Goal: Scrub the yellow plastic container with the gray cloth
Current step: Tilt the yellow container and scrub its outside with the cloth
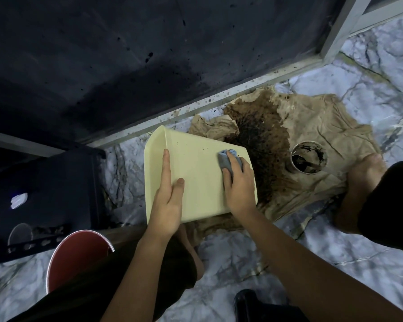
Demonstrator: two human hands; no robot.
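Gray cloth mostly under the right hand (black object cut off below)

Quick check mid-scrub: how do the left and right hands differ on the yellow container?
The left hand lies flat with straight fingers on the yellow container, holding nothing; the right hand curls over the gray cloth, pressing it down. The left hand sits by the container's left edge, the right hand near its right edge. Both rest on the same broad face.
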